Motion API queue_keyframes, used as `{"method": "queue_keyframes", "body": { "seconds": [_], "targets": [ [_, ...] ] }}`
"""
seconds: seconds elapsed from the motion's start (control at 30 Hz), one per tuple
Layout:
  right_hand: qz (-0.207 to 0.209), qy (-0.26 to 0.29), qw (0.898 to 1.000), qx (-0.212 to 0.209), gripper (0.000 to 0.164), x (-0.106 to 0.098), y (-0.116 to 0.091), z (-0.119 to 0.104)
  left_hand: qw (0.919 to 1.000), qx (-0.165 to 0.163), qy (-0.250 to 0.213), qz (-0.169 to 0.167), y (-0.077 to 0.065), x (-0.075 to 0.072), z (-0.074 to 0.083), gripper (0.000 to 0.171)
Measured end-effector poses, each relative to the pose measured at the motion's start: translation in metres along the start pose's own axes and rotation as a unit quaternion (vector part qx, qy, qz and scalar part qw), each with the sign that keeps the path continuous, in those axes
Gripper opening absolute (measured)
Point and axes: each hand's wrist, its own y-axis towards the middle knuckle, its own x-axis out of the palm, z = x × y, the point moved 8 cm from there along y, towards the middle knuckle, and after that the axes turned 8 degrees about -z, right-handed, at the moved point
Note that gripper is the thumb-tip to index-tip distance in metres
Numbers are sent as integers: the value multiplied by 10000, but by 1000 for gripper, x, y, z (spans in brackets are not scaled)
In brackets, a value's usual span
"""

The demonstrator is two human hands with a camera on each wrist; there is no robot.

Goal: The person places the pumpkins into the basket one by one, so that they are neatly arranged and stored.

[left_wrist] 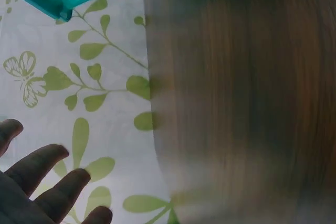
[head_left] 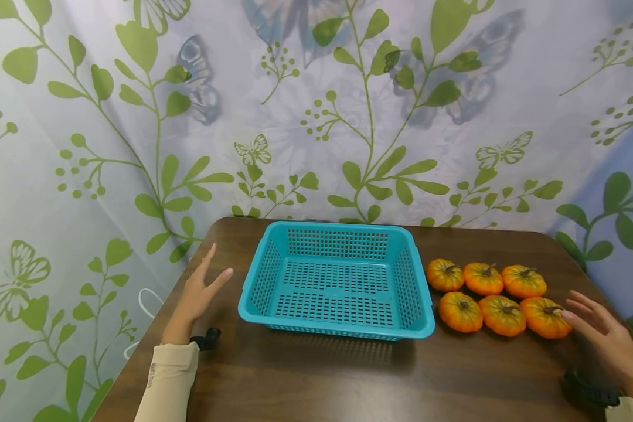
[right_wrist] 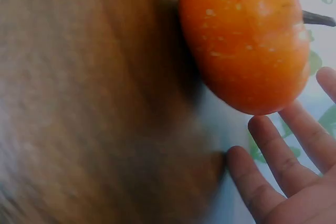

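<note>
Tabletop (head_left: 306, 381): dark-brown wood-grain surface, running out at the bottom of the head view; behind it hangs a pale cloth (head_left: 295, 164) printed with green leaves and butterflies.
Basket (head_left: 343, 330): turquoise, rectangular, plastic, slotted in walls and floor; stands upright near the far edge of the tabletop.
Pumpkin rows: six ribbed orange-yellow pumpkins (head_left: 501, 316) with short stems, in two rows of three, right of the basket.
Left hand (head_left: 196, 293): raised to the left of the basket, cream sleeve (head_left: 169, 375) below it; fingers extended, thumb spread wide, gripping nothing.
Right hand (head_left: 606, 340): fingers loosely spread, holding nothing; thumb and fingertips just beside the near row's rightmost pumpkin (head_left: 544, 322); whether they touch, cannot tell.
Wristband (head_left: 207, 340): black, beside the left wrist.
</note>
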Motion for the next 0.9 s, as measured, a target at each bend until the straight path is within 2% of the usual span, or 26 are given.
{"method": "queue_keyframes", "body": {
  "seconds": [0.1,0.2,0.3,0.4,0.6,0.77,0.83,0.9],
  "targets": [
    [-11,578,9980,-236,65,3,-1,4,9969,124,-772,-92,4,7,0,79],
    [-176,1153,9926,-340,64,10,-2,10,9882,480,-1448,-146,8,14,2,71],
    [-375,1458,9881,-304,69,17,-3,17,9806,721,-1817,-102,11,19,3,64],
    [-472,1561,9863,-266,75,21,-4,22,9747,789,-2089,-62,15,22,2,59],
    [-551,867,9946,-167,79,26,-7,21,9627,772,-2551,-462,26,36,-2,59],
    [-361,468,9982,-77,82,27,-7,24,9538,748,-2792,-818,33,52,-4,62],
    [-252,314,9992,-51,82,26,-6,25,9455,828,-2997,-964,35,58,-4,65],
    [-163,285,9995,-8,83,24,-5,26,9312,959,-3326,-1142,36,66,-4,67]
  ]
}}
